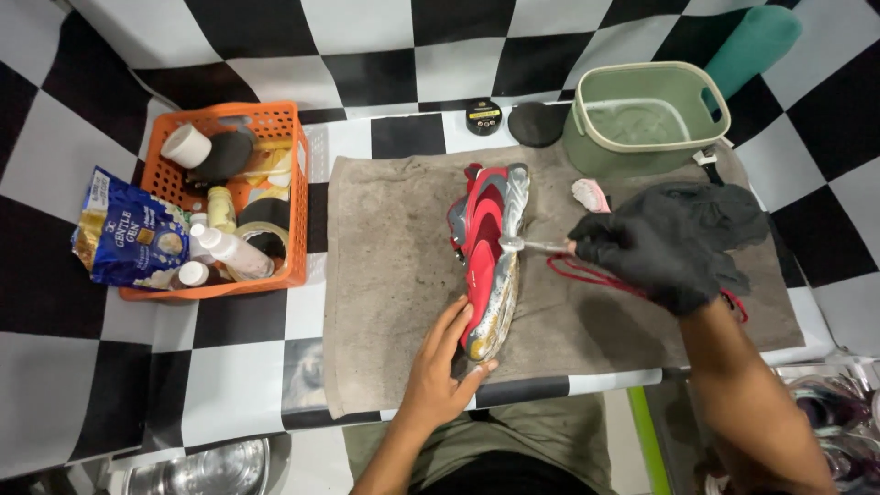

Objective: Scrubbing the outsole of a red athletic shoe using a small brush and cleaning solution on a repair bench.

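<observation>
A red and silver sneaker point(489, 252) lies on its side near the middle of a stained grey-brown towel point(394, 275), its length running from the towel's far edge toward the near edge. A small brush point(532, 245) with a pale handle touches its silver sole edge. Loose red laces point(605, 278) trail toward the towel's right edge.

Bare left hand point(438, 371), black glove on right hand point(653, 252), both forearms unsleeved, olive trousers.
</observation>
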